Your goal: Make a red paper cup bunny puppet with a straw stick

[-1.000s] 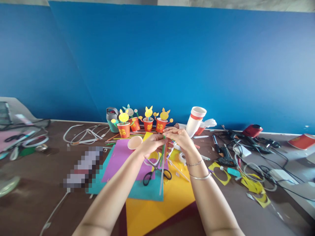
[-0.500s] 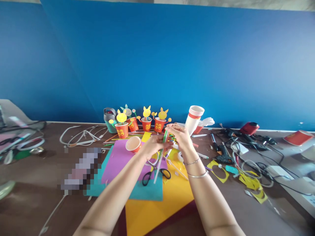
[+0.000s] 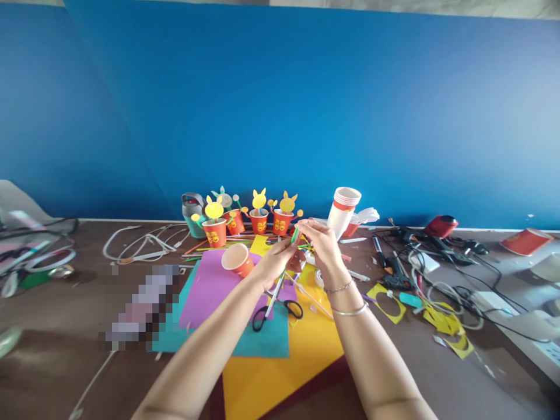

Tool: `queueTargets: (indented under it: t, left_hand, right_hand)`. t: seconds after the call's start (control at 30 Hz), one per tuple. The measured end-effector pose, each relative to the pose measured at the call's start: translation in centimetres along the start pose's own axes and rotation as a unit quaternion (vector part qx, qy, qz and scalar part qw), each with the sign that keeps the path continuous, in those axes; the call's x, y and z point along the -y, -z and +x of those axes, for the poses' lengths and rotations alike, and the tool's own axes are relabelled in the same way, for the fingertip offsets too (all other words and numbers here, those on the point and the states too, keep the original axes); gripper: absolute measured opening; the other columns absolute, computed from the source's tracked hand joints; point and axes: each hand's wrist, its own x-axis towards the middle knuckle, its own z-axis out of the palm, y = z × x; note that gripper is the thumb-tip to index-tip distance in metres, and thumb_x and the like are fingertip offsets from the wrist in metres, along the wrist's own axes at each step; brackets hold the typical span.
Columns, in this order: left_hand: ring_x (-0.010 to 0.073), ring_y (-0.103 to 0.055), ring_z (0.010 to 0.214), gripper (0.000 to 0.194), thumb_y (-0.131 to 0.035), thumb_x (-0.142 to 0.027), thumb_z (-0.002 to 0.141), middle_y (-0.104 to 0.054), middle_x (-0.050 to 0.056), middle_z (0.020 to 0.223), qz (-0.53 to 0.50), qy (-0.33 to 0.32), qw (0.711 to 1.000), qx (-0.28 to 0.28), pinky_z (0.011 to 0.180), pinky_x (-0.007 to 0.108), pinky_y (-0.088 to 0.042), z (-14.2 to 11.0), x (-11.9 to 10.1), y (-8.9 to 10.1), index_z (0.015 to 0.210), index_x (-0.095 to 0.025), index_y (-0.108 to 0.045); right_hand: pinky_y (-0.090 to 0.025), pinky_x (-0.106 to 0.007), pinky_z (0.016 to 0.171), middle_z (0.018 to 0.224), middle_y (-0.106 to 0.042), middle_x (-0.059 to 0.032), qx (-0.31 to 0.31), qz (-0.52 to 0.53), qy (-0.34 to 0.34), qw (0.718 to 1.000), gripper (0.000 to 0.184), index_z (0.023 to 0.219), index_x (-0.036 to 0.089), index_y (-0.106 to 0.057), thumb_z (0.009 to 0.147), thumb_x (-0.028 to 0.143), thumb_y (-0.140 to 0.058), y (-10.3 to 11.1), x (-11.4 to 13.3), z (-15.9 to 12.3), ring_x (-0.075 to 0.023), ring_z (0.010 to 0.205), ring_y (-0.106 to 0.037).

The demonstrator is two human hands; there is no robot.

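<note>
Both hands meet over the middle of the table around thin straws [image 3: 275,296], green at the top and pale further down. My left hand [image 3: 279,256] is closed round them. The fingertips of my right hand [image 3: 318,238] pinch at the green upper end; how many straws there are I cannot tell. The lower end slants down to the left, over black-handled scissors [image 3: 293,310] lying on the coloured sheets. Left of my left hand a red and white paper cup [image 3: 237,260] leans on a purple sheet [image 3: 205,291].
Behind stand several red cups [image 3: 259,224] with yellow paper figures, a grey-green bottle [image 3: 193,213] and a stack of white cups [image 3: 342,216]. At right lie a glue gun [image 3: 397,273], cables and yellow scraps [image 3: 446,324]. Teal and orange sheets [image 3: 280,385] lie below my wrists.
My left hand has slid up the straws towards my right fingertips. The straws' lower end now shows less length and has shifted slightly up and left.
</note>
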Motion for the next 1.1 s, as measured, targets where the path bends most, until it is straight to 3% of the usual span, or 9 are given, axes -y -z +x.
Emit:
queueTargets:
  t: [0.1,0.27,0.5,0.63,0.7,0.8,1.0,1.1]
  left_hand:
    - [0.0076,-0.043,0.047,0.04,-0.067,-0.053,0.08,-0.053,-0.003,0.059,0.042,-0.028,0.999,-0.013,0.046,0.022,-0.033,0.0,0.2,-0.2,0.074,-0.016,-0.056]
    - [0.0049,-0.028,0.043,0.039,-0.066,-0.053,0.08,-0.039,-0.008,0.051,0.054,-0.021,0.998,-0.002,0.044,0.022,-0.015,-0.3,-0.2,-0.5,0.075,-0.017,-0.051]
    - [0.0039,-0.026,0.041,0.034,-0.065,-0.047,0.081,-0.037,-0.008,0.052,0.056,-0.009,0.998,0.0,0.042,0.021,-0.012,-0.4,-0.5,-0.7,0.075,-0.018,-0.05]
    - [0.0041,-0.025,0.039,0.026,-0.061,-0.042,0.085,-0.038,-0.008,0.052,0.048,0.004,0.999,-0.023,0.041,0.021,-0.011,-0.1,-0.2,-0.4,0.082,-0.016,-0.055]
    - [0.0039,-0.025,0.038,0.023,-0.058,-0.039,0.087,-0.038,-0.008,0.053,0.04,0.014,0.998,-0.039,0.041,0.02,-0.01,0.2,-0.2,-0.1,0.085,-0.016,-0.057]
    - [0.0034,-0.025,0.038,0.021,-0.059,-0.036,0.086,-0.04,-0.007,0.054,0.025,0.027,0.998,-0.054,0.041,0.02,-0.01,0.4,-0.3,0.3,0.087,-0.015,-0.058]
    - [0.0033,-0.024,0.038,0.026,-0.062,-0.041,0.085,-0.039,-0.008,0.053,0.037,0.033,0.999,-0.009,0.041,0.02,-0.01,0.2,-0.2,-0.2,0.084,-0.015,-0.056]
    - [0.0039,-0.025,0.039,0.032,-0.061,-0.046,0.084,-0.038,-0.008,0.052,0.058,0.023,0.998,0.009,0.041,0.021,-0.011,-0.1,0.0,-0.9,0.08,-0.016,-0.054]
  right_hand:
    - [-0.048,-0.032,0.075,0.083,-0.072,-0.005,-0.001,0.006,-0.014,1.0,0.024,0.063,0.02,-0.074,0.055,0.039,-0.085,0.0,-0.2,0.1,-0.0219,0.086,-0.063]
    - [-0.048,-0.032,0.068,0.079,-0.073,-0.0043,-0.012,0.028,-0.045,0.998,0.025,0.065,0.02,-0.075,0.052,0.038,-0.085,0.0,-0.3,0.1,-0.021,0.079,-0.063]
    - [-0.046,-0.031,0.066,0.073,-0.072,-0.0024,0.011,0.033,-0.074,0.997,0.025,0.064,0.021,-0.076,0.049,0.038,-0.086,0.2,0.2,0.1,-0.0186,0.071,-0.061]
    - [-0.046,-0.032,0.07,0.076,-0.073,-0.0043,0.072,-0.054,-0.039,0.995,0.029,0.071,0.02,-0.078,0.064,0.048,-0.08,1.1,1.1,-0.1,-0.02,0.077,-0.064]
    - [-0.046,-0.033,0.072,0.083,-0.074,-0.0059,0.066,-0.112,-0.013,0.991,0.034,0.077,0.02,-0.078,0.071,0.053,-0.074,1.9,1.7,0.0,-0.0207,0.081,-0.064]
    - [-0.045,-0.032,0.071,0.087,-0.075,-0.0073,0.043,-0.162,-0.013,0.986,0.038,0.085,0.02,-0.078,0.07,0.055,-0.074,3.4,2.5,0.3,-0.0202,0.081,-0.064]
    - [-0.039,-0.029,0.059,0.069,-0.069,-0.0046,0.125,-0.151,-0.071,0.978,0.046,0.071,0.018,-0.075,0.071,0.063,-0.071,3.8,1.8,0.0,-0.0151,0.065,-0.057]
    - [-0.037,-0.028,0.056,0.058,-0.061,-0.0004,0.114,-0.103,-0.082,0.985,0.041,0.061,0.017,-0.071,0.068,0.057,-0.076,2.8,0.9,-0.7,-0.0116,0.056,-0.05]
